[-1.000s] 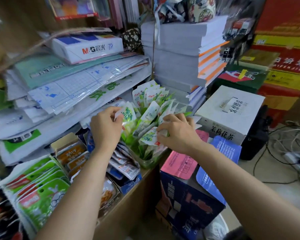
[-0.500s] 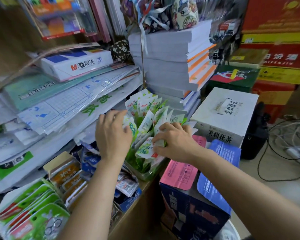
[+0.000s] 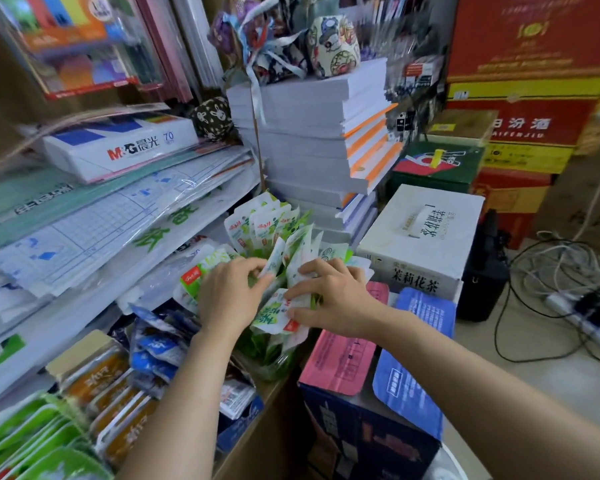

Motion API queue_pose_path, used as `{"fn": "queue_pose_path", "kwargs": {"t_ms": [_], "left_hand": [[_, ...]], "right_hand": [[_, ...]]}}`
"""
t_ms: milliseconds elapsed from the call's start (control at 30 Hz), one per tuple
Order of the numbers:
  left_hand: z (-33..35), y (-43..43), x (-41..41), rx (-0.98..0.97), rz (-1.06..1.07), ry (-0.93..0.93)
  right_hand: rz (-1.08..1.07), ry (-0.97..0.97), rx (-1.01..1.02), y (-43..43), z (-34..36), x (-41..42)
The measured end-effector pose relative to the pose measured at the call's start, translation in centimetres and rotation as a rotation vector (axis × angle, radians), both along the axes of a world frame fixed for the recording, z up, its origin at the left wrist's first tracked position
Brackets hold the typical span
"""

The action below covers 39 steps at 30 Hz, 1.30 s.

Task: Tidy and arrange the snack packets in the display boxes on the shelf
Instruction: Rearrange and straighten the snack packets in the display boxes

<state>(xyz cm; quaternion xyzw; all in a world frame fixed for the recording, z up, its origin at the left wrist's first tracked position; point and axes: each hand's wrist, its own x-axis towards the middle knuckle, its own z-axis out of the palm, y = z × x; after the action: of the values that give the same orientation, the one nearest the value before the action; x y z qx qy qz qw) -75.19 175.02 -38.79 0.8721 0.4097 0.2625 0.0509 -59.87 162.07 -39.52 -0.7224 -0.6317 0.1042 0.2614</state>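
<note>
Several green-and-white snack packets [image 3: 262, 225] stand crowded in a clear display box [image 3: 274, 367] at the shelf's right end. My left hand [image 3: 227, 299] rests on the left side of the bunch, its fingertips pinching an upright packet [image 3: 272, 259]. My right hand [image 3: 329, 299] presses from the right, thumb and fingers closed on a front packet [image 3: 274, 315] that leans forward. Blue packets [image 3: 156, 348], orange packets [image 3: 101, 379] and green packets [image 3: 25, 441] fill neighbouring boxes to the left.
Plastic-wrapped paper stacks [image 3: 94, 233] overhang the packets from the left. A tall ream pile [image 3: 312, 133] stands behind. A white tea box [image 3: 426, 233] and a dark blue carton [image 3: 368, 431] with pink and blue flaps sit right of the shelf. Cables [image 3: 555, 271] lie on the floor.
Both hands have closed in toward each other on the green packets; my left hand shifted right and down onto the bunch. The camera has tilted up slightly.
</note>
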Motion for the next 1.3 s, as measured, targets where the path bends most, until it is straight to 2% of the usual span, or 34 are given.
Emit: {"fn": "queue_pose_path", "kwargs": {"t_ms": [200,400,567,633,733,833,900,967,1033,1067,1167,1300], "left_hand": [[0.3,-0.1,-0.3,0.063,0.126,-0.103],[2.2,-0.3,-3.6,0.17,0.175,-0.128],[2.5,-0.5,-6.7,0.064,0.255,-0.19],[1.9,-0.2,-7.9,0.007,0.277,-0.121],[1.0,-0.2,-8.6,0.031,0.32,0.098],[1.5,-0.5,-8.3,-0.013,0.343,0.157],[2.2,-1.1,-8.3,-0.082,0.309,0.085],[2.8,-1.8,-8.2,-0.128,0.264,-0.094],[3.2,-2.2,-7.7,-0.105,0.19,-0.238],[3.4,-2.2,-7.4,-0.086,0.133,-0.25],[3.2,-2.0,-5.9,-0.084,0.005,-0.133],[2.0,-1.6,-4.8,-0.077,0.139,0.032]], "right_hand": [[0.004,-0.019,-0.016,-0.2,0.4,0.0],[-0.028,-0.051,-0.019,0.1,0.7,-0.3],[-0.061,-0.078,-0.007,0.6,1.1,-0.9],[-0.073,-0.085,-0.007,0.7,1.1,-1.1],[-0.085,-0.093,-0.015,0.8,1.1,-1.3],[-0.082,-0.101,-0.025,0.8,1.1,-1.3],[-0.073,-0.108,-0.024,0.8,1.1,-1.2],[-0.062,-0.118,-0.019,0.7,1.1,-1.2],[-0.043,-0.138,-0.016,0.7,1.2,-1.2],[-0.029,-0.151,-0.019,0.6,1.2,-1.3],[0.013,-0.16,-0.046,0.6,1.0,-1.4],[0.039,-0.151,-0.07,0.3,1.0,-1.2]]}}
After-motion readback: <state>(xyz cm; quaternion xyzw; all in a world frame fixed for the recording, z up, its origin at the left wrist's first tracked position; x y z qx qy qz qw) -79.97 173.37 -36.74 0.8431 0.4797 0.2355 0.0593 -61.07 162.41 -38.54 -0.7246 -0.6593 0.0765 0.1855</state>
